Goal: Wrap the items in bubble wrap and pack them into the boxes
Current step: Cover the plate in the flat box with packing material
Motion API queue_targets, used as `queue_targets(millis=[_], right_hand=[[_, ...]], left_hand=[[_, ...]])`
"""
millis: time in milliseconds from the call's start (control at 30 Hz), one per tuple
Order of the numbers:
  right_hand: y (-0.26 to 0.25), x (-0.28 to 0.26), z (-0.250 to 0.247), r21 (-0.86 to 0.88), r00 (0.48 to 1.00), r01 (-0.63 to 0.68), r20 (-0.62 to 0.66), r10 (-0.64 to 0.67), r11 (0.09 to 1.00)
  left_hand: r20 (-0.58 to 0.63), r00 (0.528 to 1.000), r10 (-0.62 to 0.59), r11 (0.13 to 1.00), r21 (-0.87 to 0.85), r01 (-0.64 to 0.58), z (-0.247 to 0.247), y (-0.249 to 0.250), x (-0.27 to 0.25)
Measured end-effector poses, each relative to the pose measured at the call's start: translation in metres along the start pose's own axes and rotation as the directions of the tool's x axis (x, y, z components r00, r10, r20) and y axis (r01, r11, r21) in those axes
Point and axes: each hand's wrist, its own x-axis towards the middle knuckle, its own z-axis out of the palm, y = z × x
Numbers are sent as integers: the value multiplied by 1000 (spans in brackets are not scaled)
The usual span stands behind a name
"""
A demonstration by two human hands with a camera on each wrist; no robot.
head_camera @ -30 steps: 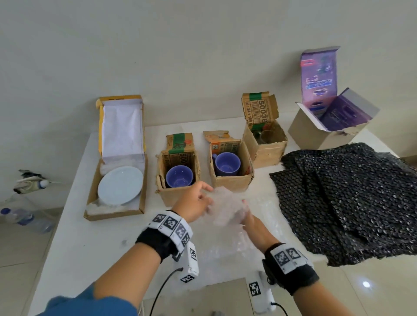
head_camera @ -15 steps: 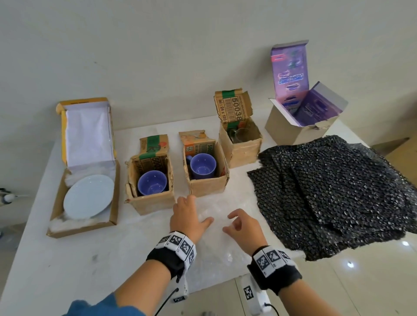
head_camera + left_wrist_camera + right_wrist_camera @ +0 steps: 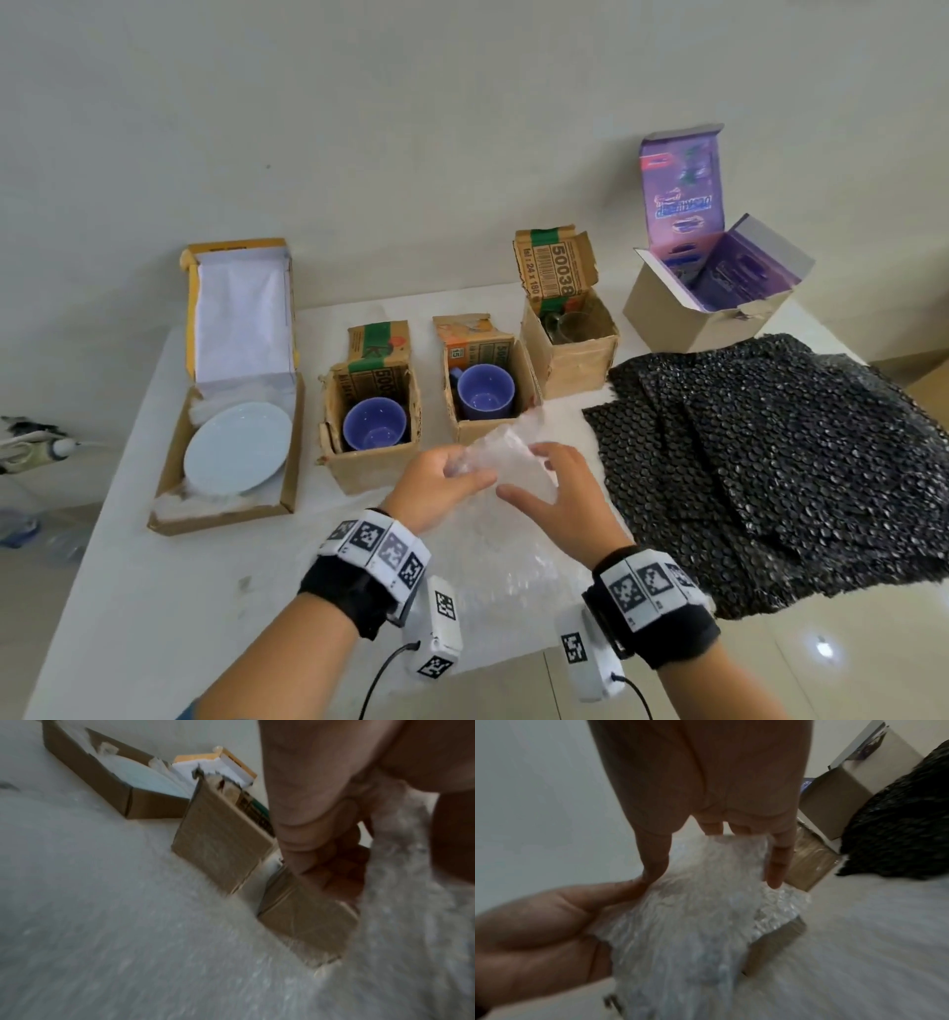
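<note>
**Clear bubble wrap held up over the bench**

A white bench point(image 3: 128, 591) carries everything. At its 3 o'clock side lies a heap of black bubble wrap point(image 3: 770, 462). At 9 o'clock an open flat box point(image 3: 226, 516) holds a white plate point(image 3: 237, 448). Toward 12 o'clock stand three small cardboard boxes; two hold purple cups point(image 3: 374, 422) point(image 3: 485, 390). At 1 o'clock sits a purple-lined box point(image 3: 714, 288). A sheet of clear bubble wrap point(image 3: 506, 457) rises from the bench's near edge. The left hand point(image 3: 436, 483) pinches it with curled fingers; the right hand point(image 3: 560, 493) touches it with fingers spread and nearly straight.
</note>
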Motion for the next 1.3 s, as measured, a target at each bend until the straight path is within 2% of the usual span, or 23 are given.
queue_targets(millis=[100,200,267,367,467,567,667,767,833,933,1000,1067,1167,1300], right_hand=[[-38,10,-7,198,993,52,94,-72,979],[-73,22,-1,359,977,34,186,-108,933],[-94,31,10,340,964,76,214,-156,938],[-123,50,38,237,946,150,247,-209,960],[-152,73,79,249,940,127,278,-196,960],[-180,97,123,242,956,84,254,-147,967],[-201,115,162,280,950,52,283,-134,959],[-210,134,190,97,935,150,311,-173,984],[-212,151,204,-43,932,228,300,-205,973],[-213,175,221,-170,934,283,271,-231,944],[-215,188,231,-224,932,313,259,-253,923],[-215,199,242,-263,931,331,247,-269,906],[-210,210,256,-321,940,311,244,-239,895],[-198,216,266,-452,921,303,364,-137,839]], left_hand=[[13,989,146,988,-59,-145,-25,19,-19],[-104,967,234,972,-6,-236,-52,22,-27],[-195,944,266,962,-10,-273,-74,18,-29],[-283,929,239,968,-4,-250,-114,8,-31],[-366,915,170,959,-151,-239,-158,-7,-33],[-475,869,134,965,-136,-223,-199,-27,-29],[-571,816,87,968,-144,-204,-235,-50,-18],[-632,774,49,982,-112,-154,-267,-70,-4],[-593,800,92,990,-33,-137,-283,-81,3],[-473,852,226,972,173,-161,-305,-91,12],[-348,885,310,917,355,-182,-320,-95,22],[-206,901,382,812,540,-221,-331,-96,34],[-116,934,339,762,615,-200,-341,-101,52],[-133,946,295,764,627,-150,-342,-108,73]])
